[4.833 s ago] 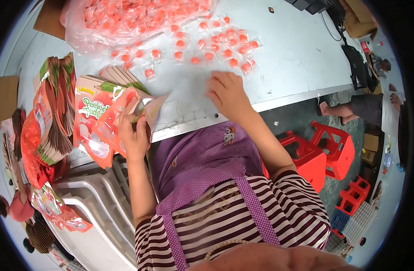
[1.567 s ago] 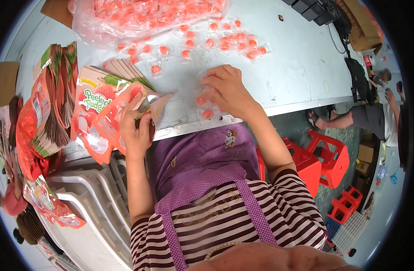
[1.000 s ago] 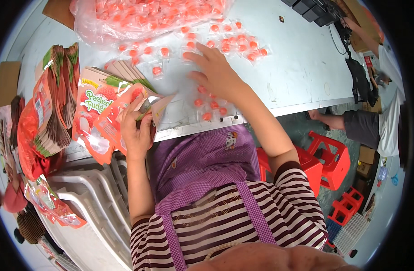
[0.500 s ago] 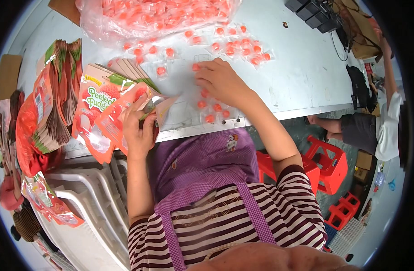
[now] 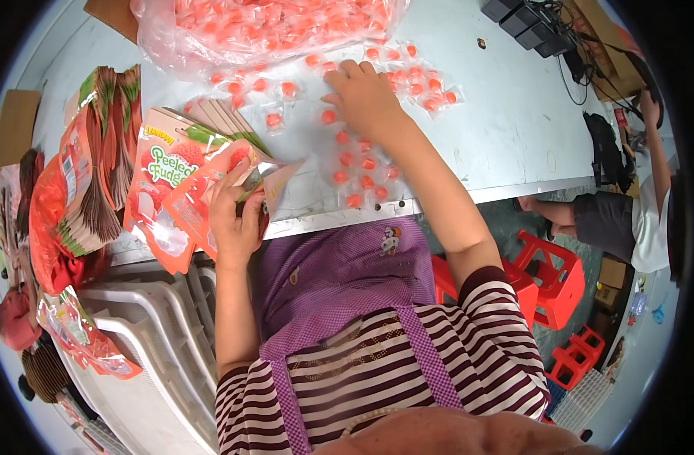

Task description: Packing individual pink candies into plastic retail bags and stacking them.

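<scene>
My left hand (image 5: 237,216) grips a pink printed pouch (image 5: 199,199) near the table's front edge, the pouch's mouth spread apart toward the right. Beneath it lie more flat pouches (image 5: 161,168) in a fanned stack. My right hand (image 5: 369,102) is stretched across the table, palm down with fingers apart, at a scatter of small clear-wrapped red-orange candies (image 5: 416,78). Its fingertips are beside a few of them, and the palm side is hidden. Between my hands and closer to me is another loose group of wrapped candies (image 5: 367,183).
A large clear plastic bag (image 5: 161,49) full of candies stands at the back. Bundled pouches (image 5: 97,178) rise at far left, above stacked white plastic trays (image 5: 127,334). Black adapters (image 5: 529,26) sit at back right. Red stools (image 5: 551,277) and another person (image 5: 650,220) are off to the right.
My right hand has moved away from me, from beside the near candy group to the farther scatter. More candies now show in the near group. The left hand keeps its hold on the pouch.
</scene>
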The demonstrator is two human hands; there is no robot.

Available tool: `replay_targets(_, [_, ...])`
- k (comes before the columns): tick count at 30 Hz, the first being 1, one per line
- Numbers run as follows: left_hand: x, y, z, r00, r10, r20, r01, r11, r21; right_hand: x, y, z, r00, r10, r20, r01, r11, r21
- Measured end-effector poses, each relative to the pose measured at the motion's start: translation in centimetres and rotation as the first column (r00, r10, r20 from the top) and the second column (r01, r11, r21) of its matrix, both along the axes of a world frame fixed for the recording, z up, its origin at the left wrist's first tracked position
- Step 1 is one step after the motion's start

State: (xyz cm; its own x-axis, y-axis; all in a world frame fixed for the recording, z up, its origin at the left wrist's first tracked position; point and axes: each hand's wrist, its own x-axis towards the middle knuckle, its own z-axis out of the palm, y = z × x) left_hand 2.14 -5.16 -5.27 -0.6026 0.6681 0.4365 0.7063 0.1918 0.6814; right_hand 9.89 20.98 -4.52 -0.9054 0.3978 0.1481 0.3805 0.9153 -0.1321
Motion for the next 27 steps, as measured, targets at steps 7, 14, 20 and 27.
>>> replay_targets(7, [-0.1,0.1,-0.1,1.000,-0.018,0.008,0.018,0.999,0.035,-1.1,0.7,0.0,0.999,-0.011,-0.052,0.010,1.000,-0.006])
replay_targets(14, [-0.1,0.0,-0.2,1.000,-0.012,0.027,0.011,1.000,0.022,-0.5,-0.1,0.6,0.999,0.047,-0.004,-0.047,0.998,-0.034])
replay_targets(20, [0.0,-0.1,0.0,1.000,-0.006,0.008,0.005,1.000,0.007,0.3,-1.1,3.6,0.973,0.189,0.135,-0.120,0.905,-0.407])
replay_targets(27, [0.1,0.1,-0.1,0.999,0.006,0.031,-0.007,1.000,0.008,-2.9,-0.9,0.5,0.927,0.251,-0.280,-0.259,0.966,0.010])
